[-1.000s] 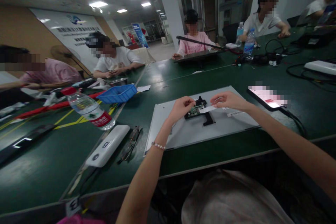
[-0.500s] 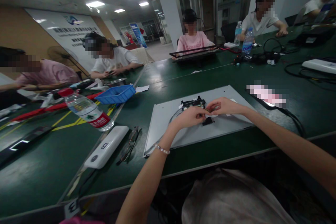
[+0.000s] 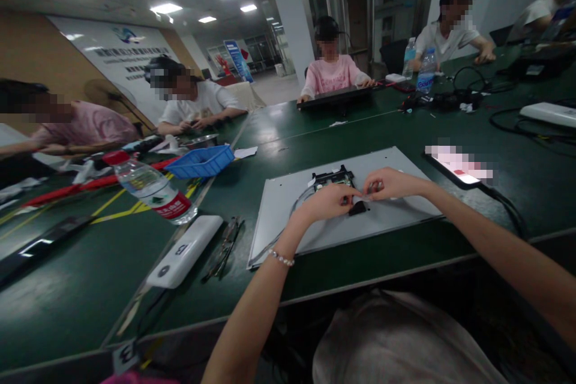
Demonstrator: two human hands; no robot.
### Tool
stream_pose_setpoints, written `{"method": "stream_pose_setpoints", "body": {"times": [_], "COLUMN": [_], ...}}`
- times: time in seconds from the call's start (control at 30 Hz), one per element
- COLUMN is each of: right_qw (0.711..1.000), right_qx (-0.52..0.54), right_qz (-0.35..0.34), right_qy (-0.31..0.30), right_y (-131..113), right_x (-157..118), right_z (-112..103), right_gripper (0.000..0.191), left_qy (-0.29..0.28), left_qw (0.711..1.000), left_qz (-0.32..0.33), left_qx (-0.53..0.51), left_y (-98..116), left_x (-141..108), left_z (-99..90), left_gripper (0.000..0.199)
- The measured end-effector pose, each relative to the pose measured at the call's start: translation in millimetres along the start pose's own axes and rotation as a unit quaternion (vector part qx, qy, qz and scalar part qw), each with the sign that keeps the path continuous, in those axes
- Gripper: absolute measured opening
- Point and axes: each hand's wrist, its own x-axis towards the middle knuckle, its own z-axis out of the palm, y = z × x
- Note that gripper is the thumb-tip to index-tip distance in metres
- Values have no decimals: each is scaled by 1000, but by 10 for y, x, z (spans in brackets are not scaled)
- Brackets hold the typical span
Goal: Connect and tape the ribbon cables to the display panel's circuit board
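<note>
My left hand (image 3: 330,201) is closed in a pinch above a grey flat panel (image 3: 288,210), a beaded bracelet on its wrist. To its right, my right hand (image 3: 390,183) also pinches, thumb against forefinger. Between the two sets of fingertips shows a small pale strip (image 3: 362,197), partly see-through, its exact kind too small to tell. Just behind my left hand a black bracket (image 3: 332,175) with a small circuit board lies on the panel, partly covered by the fingers. A grey cable (image 3: 300,197) curves along the panel's left part. Below the fingertips sits a small black piece (image 3: 359,209).
Left of the panel are folded glasses (image 3: 224,247), a white power bank (image 3: 185,252), a tilted water bottle (image 3: 155,192) and a blue bin (image 3: 201,162). A phone (image 3: 454,169) with a cable lies right. Several people sit around the green table (image 3: 310,138).
My right hand has shifted slightly right, opening a small gap from my left fingertips, where the pale strip now shows. Across the table, a person has tilted their dark panel flatter.
</note>
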Motion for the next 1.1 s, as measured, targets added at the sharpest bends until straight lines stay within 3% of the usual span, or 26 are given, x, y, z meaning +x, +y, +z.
{"method": "stream_pose_setpoints", "body": {"times": [0.33,0.53,0.67,0.77,0.87,0.97,1.1], "right_qw": [999,1000,994,972,940,924,918], "right_qx": [-27,19,70,71,-40,-176,-251], "right_qz": [18,23,48,108,152,160,132], "right_qy": [38,6,68,197,304,299,278], "right_y": [86,31,67,247,497,690,752], "right_x": [4,-12,-9,21,32,17,23], "right_z": [-57,-72,-114,-169,-224,-237,-181], "right_gripper": [23,26,30,31,27,26,34], "left_qy": [19,193,274,269,243,227,217], "left_qw": [998,970,924,898,878,878,888], "left_qz": [-38,-144,-248,-317,-368,-369,-342], "left_qx": [-45,23,102,145,184,205,217], "left_y": [-59,-366,-606,-703,-745,-759,-736], "left_x": [-69,-168,-222,-253,-271,-272,-253], "left_z": [-80,-214,-197,-153,-119,-104,-87], "left_gripper": [41,31,27,26,26,25,23]}}
